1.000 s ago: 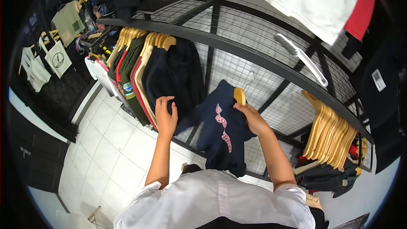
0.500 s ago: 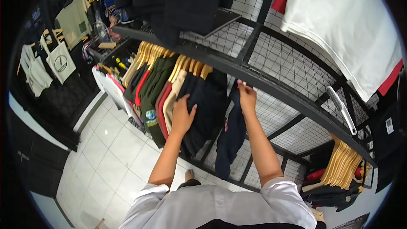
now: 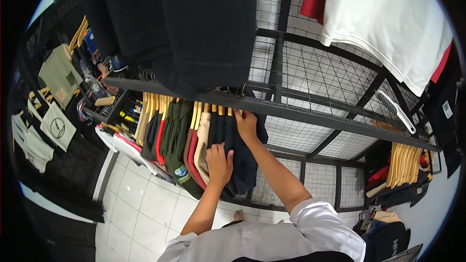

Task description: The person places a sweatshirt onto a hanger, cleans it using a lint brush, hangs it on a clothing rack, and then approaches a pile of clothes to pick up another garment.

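Note:
Several dark navy garments hang on wooden hangers from the black rack. My right hand is closed at the top of the rightmost ones, its fingers around the upper part of a wooden hanger just below the rail; the hand partly hides that hanger. Lower down, my left hand rests against the front of the navy garments, fingers bent and thumb apart, gripping nothing visible. Directly left of it hang a cream garment, a red one and dark green ones with a round patch.
A black shelf edge runs above the hanging row. A white-handled brush lies on the wire mesh at right. Bare wooden hangers cluster below it. A large black garment and a white one hang overhead.
My right hand has moved left with the navy garment, up against the others on the rail. My left hand stays on the dark garments, fingers more bent. The view has shifted.

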Motion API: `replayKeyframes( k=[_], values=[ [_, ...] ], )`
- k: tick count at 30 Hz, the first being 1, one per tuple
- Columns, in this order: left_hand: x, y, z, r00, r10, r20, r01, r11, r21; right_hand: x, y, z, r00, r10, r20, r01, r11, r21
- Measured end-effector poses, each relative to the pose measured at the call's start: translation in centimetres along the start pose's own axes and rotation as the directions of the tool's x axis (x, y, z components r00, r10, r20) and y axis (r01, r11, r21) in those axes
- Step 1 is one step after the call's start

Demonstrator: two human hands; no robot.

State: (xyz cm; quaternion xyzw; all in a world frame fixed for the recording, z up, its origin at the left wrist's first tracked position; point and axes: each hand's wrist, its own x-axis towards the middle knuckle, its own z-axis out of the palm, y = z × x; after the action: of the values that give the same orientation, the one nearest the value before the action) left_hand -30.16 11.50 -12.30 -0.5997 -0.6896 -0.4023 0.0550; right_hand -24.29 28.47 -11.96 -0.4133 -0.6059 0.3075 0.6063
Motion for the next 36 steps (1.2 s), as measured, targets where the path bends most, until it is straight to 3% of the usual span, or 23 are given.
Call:
replayKeyframes(
  k=[3, 6, 7, 8, 10, 11, 13, 16, 17, 20, 22, 24, 29, 36],
  values=[
    [0.4, 1.0, -1.0, 0.998, 0.035, 0.053, -0.038, 0.998, 0.047, 0.9, -0.7, -1.2, 0.978, -0.051, 0.201, 0.064, 0.996, -0.059],
    [0.4, 1.8, -0.7, 0.994, -0.016, 0.106, 0.007, 0.996, 0.090, 1.7, -0.5, -1.8, 0.958, -0.071, 0.278, 0.057, 0.997, 0.059],
    [0.4, 1.9, -0.5, 0.992, -0.052, 0.116, 0.039, 0.993, 0.109, 1.8, -0.5, -1.9, 0.954, -0.171, 0.248, 0.173, 0.985, 0.015],
    [0.2, 2.0, -0.4, 0.995, -0.055, 0.084, 0.045, 0.992, 0.117, 1.9, -0.5, -2.3, 0.959, -0.166, 0.231, 0.170, 0.985, 0.005],
    [0.0, 3.2, -0.6, 0.994, -0.108, 0.035, 0.106, 0.993, 0.057, 2.0, -1.5, -4.5, 0.917, -0.166, 0.364, 0.185, 0.983, -0.019],
    [-0.3, 4.0, -0.3, 0.996, -0.080, -0.030, 0.084, 0.987, 0.140, 1.9, -3.0, -6.6, 0.910, -0.178, 0.375, 0.245, 0.959, -0.140],
    [-1.1, 6.5, 0.4, 0.995, -0.041, -0.087, 0.057, 0.979, 0.196, 0.8, -3.6, -10.9, 0.933, -0.238, 0.269, 0.317, 0.898, -0.305],
    [-3.1, 13.5, 2.1, 0.993, 0.118, 0.016, -0.119, 0.989, 0.086, -1.7, -2.6, -20.4, 0.962, -0.223, 0.160, 0.274, 0.801, -0.533],
    [-4.2, 16.5, 2.9, 0.980, 0.170, 0.102, -0.171, 0.985, 0.003, -2.8, -2.4, -24.2, 0.947, -0.311, 0.075, 0.285, 0.711, -0.643],
    [-8.7, 25.0, 6.3, 0.871, 0.427, 0.242, -0.378, 0.898, -0.224, -7.4, -3.5, -37.9, 0.987, -0.120, -0.104, 0.024, 0.760, -0.649],
    [-12.4, 31.7, 7.1, 0.771, 0.576, 0.272, -0.471, 0.802, -0.367, -11.8, -4.2, -47.0, 0.954, -0.156, -0.255, -0.110, 0.608, -0.786],
    [-16.7, 37.8, 8.1, 0.678, 0.677, 0.288, -0.480, 0.703, -0.524, -17.5, -7.5, -55.0, 0.911, -0.050, -0.409, -0.308, 0.577, -0.757],
    [-27.4, 51.9, 8.4, 0.429, 0.879, 0.208, -0.466, 0.413, -0.782, -32.4, -14.1, -70.1, 0.751, -0.155, -0.641, -0.576, 0.321, -0.752],
    [-39.3, 64.8, 8.7, 0.180, 0.980, 0.086, -0.391, 0.152, -0.908, -47.2, -18.6, -80.2, 0.475, -0.245, -0.845, -0.830, 0.195, -0.522]
  ],
)
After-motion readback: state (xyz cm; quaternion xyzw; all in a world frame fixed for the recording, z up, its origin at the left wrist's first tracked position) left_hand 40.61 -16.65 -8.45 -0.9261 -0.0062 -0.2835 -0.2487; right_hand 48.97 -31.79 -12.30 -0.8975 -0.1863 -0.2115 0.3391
